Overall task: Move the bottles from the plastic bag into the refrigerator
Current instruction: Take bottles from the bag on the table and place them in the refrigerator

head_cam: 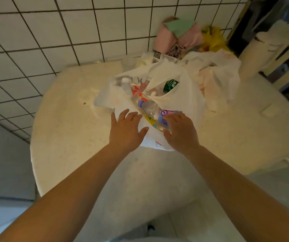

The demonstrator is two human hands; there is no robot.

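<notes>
White tile wall (pixel 35 32) at far left, dark grout lines, backing a pale round surface (pixel 67 133) that carries everything.

Left hand (pixel 125 131): fingers spread and fairly straight, palm down on the near lip of the plastic bag (pixel 189 105), holding nothing. Likely pinning the thin film flat so the mouth keeps open and the bag does not drag along when a bottle comes out.

Centre: bag slumped open toward the person, handles flopped back. Clear bottle with purple label (pixel 155 111) lies on its side at the mouth, purple cap pointing away, tilted across a yellow-labelled item (pixel 149 120) beneath it. More bottles deeper in: a clear one with a white cap (pixel 125 82) at the left of the bag, a green-labelled one (pixel 170 85) showing through a handle loop.

Right hand (pixel 181 132): fingers curled over the base end of the purple-labelled bottle, thumb under it; looks like a closing grip, full clamp not certain.

Right of bag: second crumpled white bag (pixel 224 72); pink and green packaging (pixel 180 34) against the wall; cream canister (pixel 255 55).

Refrigerator not in view. Judgement: first lift only beginning.
</notes>
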